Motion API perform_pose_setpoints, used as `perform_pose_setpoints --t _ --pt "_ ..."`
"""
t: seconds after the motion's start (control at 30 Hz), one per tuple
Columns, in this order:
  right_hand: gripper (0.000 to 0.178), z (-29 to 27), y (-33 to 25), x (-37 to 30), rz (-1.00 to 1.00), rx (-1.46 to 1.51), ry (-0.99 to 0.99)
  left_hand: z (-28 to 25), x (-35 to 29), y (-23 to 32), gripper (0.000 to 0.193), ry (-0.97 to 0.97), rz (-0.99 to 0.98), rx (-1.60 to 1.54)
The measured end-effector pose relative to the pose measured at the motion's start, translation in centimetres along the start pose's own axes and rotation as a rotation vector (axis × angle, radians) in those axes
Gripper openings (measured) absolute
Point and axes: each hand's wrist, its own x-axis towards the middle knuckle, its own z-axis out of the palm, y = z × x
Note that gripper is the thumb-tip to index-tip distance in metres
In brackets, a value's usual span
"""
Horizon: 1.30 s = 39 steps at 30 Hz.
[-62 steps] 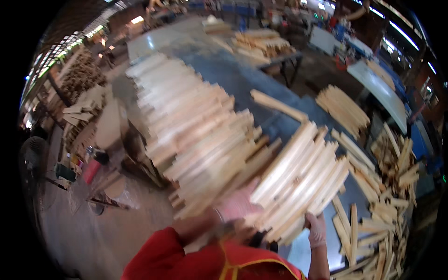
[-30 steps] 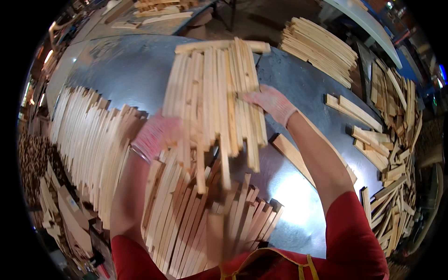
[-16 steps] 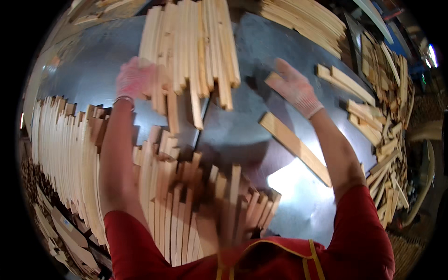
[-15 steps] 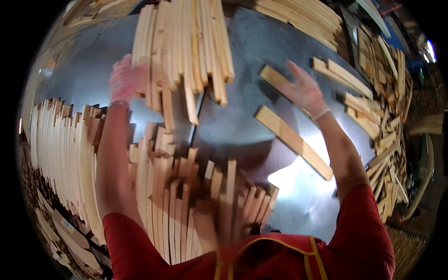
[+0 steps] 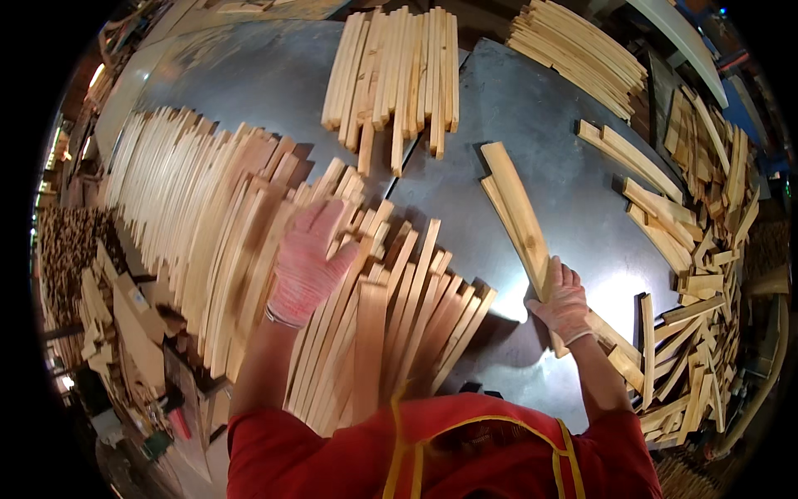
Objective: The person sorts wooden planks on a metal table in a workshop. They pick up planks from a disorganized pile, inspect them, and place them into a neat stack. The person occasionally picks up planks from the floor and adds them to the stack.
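My left hand [image 5: 306,270], in a pinkish knit glove, lies over the near row of wooden strips [image 5: 371,341]. Its fingers are outstretched and the thumb points aside. In a matching glove, my right hand [image 5: 566,309] grips the near end of a wooden strip [image 5: 517,195], thumb on one side and fingers on the other. A second strip [image 5: 504,214] lies against that one, along its left edge. Beyond the near row, a bundle of strips [image 5: 391,75] with uneven ends rests on the metal tabletop [image 5: 465,216].
A long row of pale strips [image 5: 179,191] stretches along the left. More strips are stacked at the far right [image 5: 578,54]. Short offcuts [image 5: 657,212] lie on the right side, with a heap of scrap pieces [image 5: 698,358] along that edge. Cardboard-like sheets [image 5: 137,324] sit at lower left.
My left hand has left the far bundle and come back over the near row. My right hand has moved nearer; the two strips beside it, apart before, now lie together at a steeper angle.
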Motion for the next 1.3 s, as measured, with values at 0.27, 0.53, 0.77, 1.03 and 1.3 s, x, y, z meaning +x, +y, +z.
perform_pose_setpoints --t 0.27,0.53,0.77,1.03,1.3 --pt "0.097 2.3 0.2 -3.2 0.144 0.903 -0.042 -0.7 -16.8 7.4 0.068 -0.078 -0.075 0.124" --pt "0.102 6.1 -9.0 -19.6 0.269 1.398 -0.199 -0.3 -35.6 13.1 0.070 -0.094 -0.299 0.235" --pt "0.096 4.2 -16.2 -20.2 -0.273 0.573 -0.585 -0.1 -43.7 15.3 0.071 -0.040 -0.457 0.286" --pt "0.080 6.6 -12.5 -21.8 -0.059 1.064 -0.506 -1.7 -42.3 0.1 0.061 0.342 -0.632 0.279" --pt "0.092 3.6 -22.0 -26.0 0.245 1.363 -0.529 0.8 -41.9 -19.3 0.053 0.335 -1.236 -1.084"
